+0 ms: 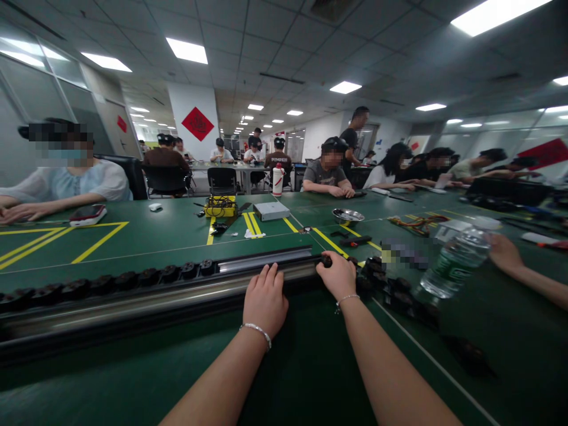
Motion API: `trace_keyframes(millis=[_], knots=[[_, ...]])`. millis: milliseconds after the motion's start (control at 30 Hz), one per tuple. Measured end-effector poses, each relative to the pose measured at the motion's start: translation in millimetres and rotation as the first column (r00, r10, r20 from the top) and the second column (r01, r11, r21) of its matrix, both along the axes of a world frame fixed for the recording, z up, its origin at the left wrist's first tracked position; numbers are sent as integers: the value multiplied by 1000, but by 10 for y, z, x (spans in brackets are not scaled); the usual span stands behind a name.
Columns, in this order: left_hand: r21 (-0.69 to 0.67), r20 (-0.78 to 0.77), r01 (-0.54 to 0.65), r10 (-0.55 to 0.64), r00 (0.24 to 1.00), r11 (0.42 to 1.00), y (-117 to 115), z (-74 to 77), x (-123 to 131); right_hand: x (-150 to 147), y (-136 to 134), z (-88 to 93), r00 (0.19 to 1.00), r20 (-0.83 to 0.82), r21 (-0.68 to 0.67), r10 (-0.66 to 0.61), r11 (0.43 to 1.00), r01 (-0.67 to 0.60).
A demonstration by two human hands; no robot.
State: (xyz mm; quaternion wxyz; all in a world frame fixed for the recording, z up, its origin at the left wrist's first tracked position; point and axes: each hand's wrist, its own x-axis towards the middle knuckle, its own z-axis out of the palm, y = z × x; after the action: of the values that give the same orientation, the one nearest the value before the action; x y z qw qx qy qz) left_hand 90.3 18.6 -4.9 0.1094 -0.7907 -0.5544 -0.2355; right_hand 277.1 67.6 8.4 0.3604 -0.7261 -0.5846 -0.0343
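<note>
A long metal rail (146, 299) lies across the green table in front of me, with a row of small black round parts (110, 281) along its far side. My left hand (265, 299) rests palm down on the rail, fingers curled over its top edge. My right hand (338, 273) is closed at the rail's right end, pinching a small black part (327, 260). More black parts (390, 284) lie scattered just right of that hand. Both wrists wear thin bracelets.
A tilted water bottle (452, 260) is held by another person's hand (503, 251) at the right. A metal bowl (348, 216), a grey box (271, 210), a yellow case (220, 206) and coloured wires (417, 223) lie farther back. Several seated people surround the table.
</note>
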Motion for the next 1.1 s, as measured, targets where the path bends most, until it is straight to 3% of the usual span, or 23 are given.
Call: trace_keyframes(millis=[1100], knots=[[-33,35,11,-10,999,999,3,3,16,50,36,-17,998,16,-60,-60,996,61]])
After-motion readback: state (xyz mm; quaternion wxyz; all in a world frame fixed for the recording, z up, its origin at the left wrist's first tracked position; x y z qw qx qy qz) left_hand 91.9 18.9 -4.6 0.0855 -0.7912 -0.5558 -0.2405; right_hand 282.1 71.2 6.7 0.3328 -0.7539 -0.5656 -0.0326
